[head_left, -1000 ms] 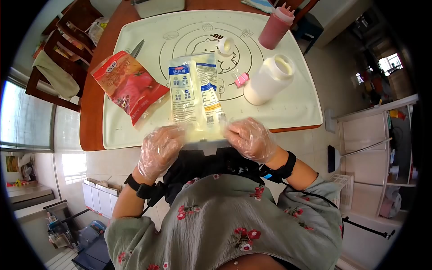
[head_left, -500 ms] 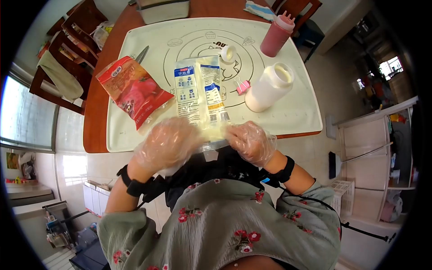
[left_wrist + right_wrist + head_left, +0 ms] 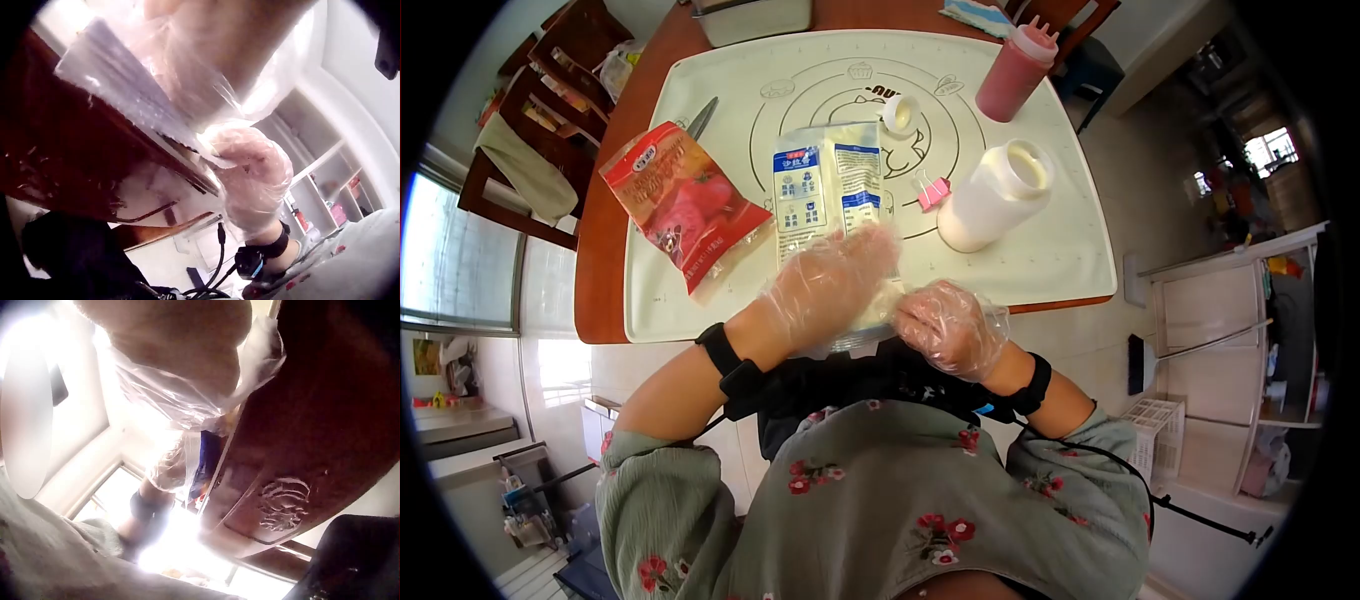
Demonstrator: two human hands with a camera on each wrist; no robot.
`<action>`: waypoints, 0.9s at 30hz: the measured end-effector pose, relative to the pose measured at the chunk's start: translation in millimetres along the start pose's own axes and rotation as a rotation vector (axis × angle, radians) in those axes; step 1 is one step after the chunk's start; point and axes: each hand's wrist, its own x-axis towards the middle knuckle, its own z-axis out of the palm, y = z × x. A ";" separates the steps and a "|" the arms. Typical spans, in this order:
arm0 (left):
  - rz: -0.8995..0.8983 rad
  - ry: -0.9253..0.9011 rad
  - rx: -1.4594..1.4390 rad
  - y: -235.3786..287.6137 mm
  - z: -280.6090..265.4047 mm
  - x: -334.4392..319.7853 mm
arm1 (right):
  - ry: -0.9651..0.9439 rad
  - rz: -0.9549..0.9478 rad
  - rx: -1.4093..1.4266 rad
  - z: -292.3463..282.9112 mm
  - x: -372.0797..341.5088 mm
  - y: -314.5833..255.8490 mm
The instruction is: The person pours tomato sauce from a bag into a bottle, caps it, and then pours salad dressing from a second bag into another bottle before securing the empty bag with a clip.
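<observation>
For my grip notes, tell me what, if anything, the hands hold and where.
The right hand pinches the pale packet at the right corner of its near end. The left hand is over the packet; whether it grips cannot be told.

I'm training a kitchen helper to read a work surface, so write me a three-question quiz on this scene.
1. True or false: the white squeeze bottle on the printed mat has an uncovered mouth.
2. Multiple choice: what lies between that bottle and the blue-and-white packet?
A) a pink binder clip
B) a metal tray
C) a red packet
3. Short answer: what covers both the left hand and the right hand?

Key: 1 true; 2 A; 3 clear plastic gloves
</observation>
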 end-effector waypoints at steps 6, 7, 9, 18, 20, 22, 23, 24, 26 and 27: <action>0.008 -0.006 0.128 -26.3 13.8 16.2 | -0.009 0.024 -0.011 -0.3 -4.6 0.6; 0.019 0.006 0.130 -30.0 15.9 19.1 | -0.014 0.032 -0.019 -0.6 -6.7 0.3; 0.030 -0.029 0.176 -34.9 17.0 23.4 | -0.026 0.059 -0.012 -0.1 -9.3 -0.7; 0.116 0.167 -0.186 -23.4 -4.9 -5.8 | 0.048 0.075 -0.092 -3.9 -9.6 -7.8; 0.123 0.057 -0.164 3.4 -17.0 -25.3 | 0.065 0.073 -0.122 -5.9 -8.6 -8.2; 0.084 0.055 -0.119 19.7 -22.0 -36.4 | 0.081 0.046 -0.122 -8.4 -5.6 -2.4; 0.087 0.080 -0.054 18.8 -15.0 -43.2 | 0.095 0.041 -0.133 -8.7 -4.6 -1.5; 0.091 0.104 0.009 18.7 -13.4 -45.7 | 0.107 0.038 -0.144 -8.6 -4.4 -1.3; 0.075 0.177 0.049 16.3 -15.4 -40.9 | 0.128 0.043 -0.173 -10.4 -1.9 1.1; 0.068 0.215 0.065 14.8 -15.6 -37.3 | 0.134 0.053 -0.190 -12.6 -0.6 2.2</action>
